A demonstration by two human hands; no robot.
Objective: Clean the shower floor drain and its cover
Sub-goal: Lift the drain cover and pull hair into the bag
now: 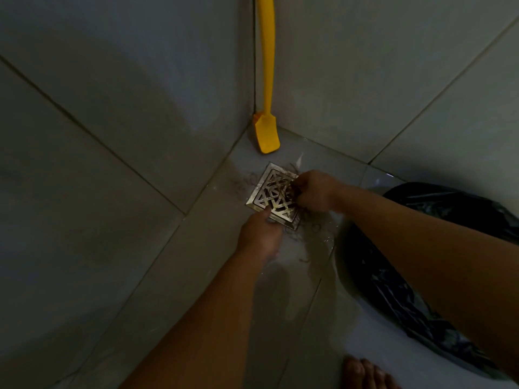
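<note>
A square metal drain cover (268,189) with a cut-out pattern lies in the corner of the wet tiled shower floor (213,276). Strands of hair are tangled over it and spread on the tiles around it. My left hand (259,234) rests on the cover's near edge, fingers pressed against it. My right hand (313,190) is at the cover's right side, fingers pinched on a clump of hair (293,189). The drain opening under the cover is hidden.
A yellow long-handled brush (266,80) leans upright in the wall corner just behind the drain. A black plastic bag (421,248) lies on the floor to the right, under my right forearm. Bare toes (365,373) show at the bottom edge.
</note>
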